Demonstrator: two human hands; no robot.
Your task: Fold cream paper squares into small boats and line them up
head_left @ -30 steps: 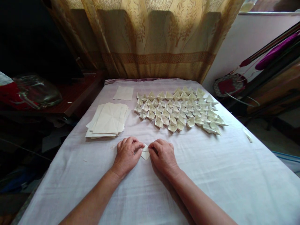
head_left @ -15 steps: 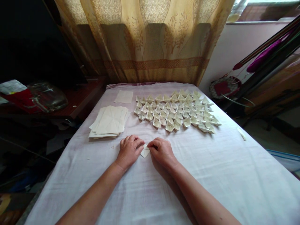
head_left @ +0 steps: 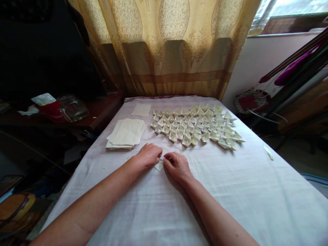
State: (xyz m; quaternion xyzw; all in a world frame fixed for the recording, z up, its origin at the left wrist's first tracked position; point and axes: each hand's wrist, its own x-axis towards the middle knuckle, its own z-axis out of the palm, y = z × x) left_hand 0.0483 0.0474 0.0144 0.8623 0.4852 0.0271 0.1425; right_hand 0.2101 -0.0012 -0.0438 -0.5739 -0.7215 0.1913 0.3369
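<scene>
A small folded white paper piece (head_left: 159, 166) lies on the white cloth (head_left: 230, 191) in front of me. My left hand (head_left: 148, 155) and my right hand (head_left: 176, 165) meet over it, fingers curled and pressed on its top edge. Most of the piece is hidden under my fingers. Beyond my hands lie rows of several finished folded paper pieces (head_left: 197, 126). A stack of flat paper sheets (head_left: 125, 133) sits to the left of them, and a single sheet (head_left: 140, 109) lies further back.
A patterned curtain (head_left: 174, 51) hangs behind the cloth-covered surface. A dark wooden side table (head_left: 97, 109) at left carries a glass jar (head_left: 73, 107) and a red packet (head_left: 51, 109). Rods and a round red object (head_left: 249, 100) stand at right.
The view has tilted up and shifted; my hands have drawn closer together over the folded piece, and the left hand covers more of it.
</scene>
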